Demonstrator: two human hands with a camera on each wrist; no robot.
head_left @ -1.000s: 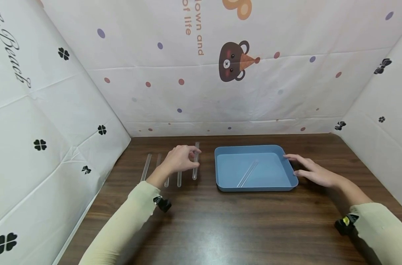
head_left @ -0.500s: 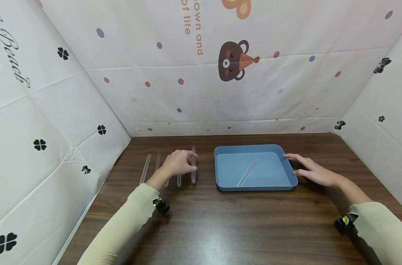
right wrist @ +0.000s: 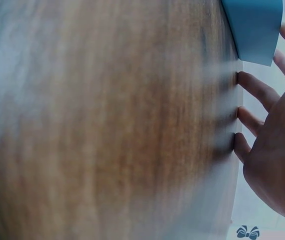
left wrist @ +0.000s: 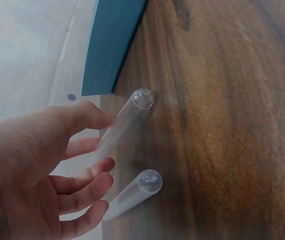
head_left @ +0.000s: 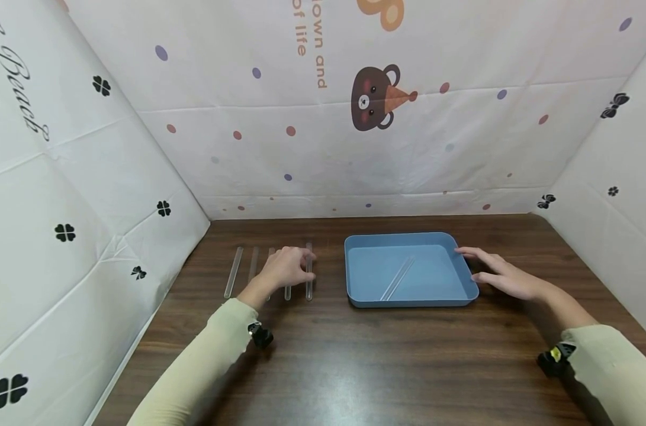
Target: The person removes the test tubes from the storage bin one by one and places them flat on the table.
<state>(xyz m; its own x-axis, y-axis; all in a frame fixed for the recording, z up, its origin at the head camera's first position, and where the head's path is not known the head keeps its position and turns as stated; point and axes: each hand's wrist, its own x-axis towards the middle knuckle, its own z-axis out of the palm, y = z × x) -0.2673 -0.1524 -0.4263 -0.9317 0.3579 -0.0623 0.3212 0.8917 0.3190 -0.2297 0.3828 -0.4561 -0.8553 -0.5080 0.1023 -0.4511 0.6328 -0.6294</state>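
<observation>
My left hand (head_left: 286, 267) holds a clear test tube (head_left: 309, 289) between thumb and index finger at the right end of a row of tubes. In the left wrist view the rounded end of this test tube (left wrist: 143, 98) points toward the camera, close over the wood, and the other fingers curl loosely below. Beside it lies another clear test tube (left wrist: 150, 181). My right hand (head_left: 506, 278) rests with spread fingers at the right rim of a blue tray (head_left: 354, 303). Within the tray, clear tube-shaped glass (head_left: 398, 278) lies slanted.
Further left in the row lie a clear tube (head_left: 234, 272) and a second tube (head_left: 254, 264), with others partly behind the left hand. The brown wooden table (head_left: 323, 361) reaches back to a white printed sheet (head_left: 280, 154), with more sheeting at both sides.
My left hand has moved slightly left and nearer to me with the test tube, which now lines up beside the others. The right hand and the tray have stayed put.
</observation>
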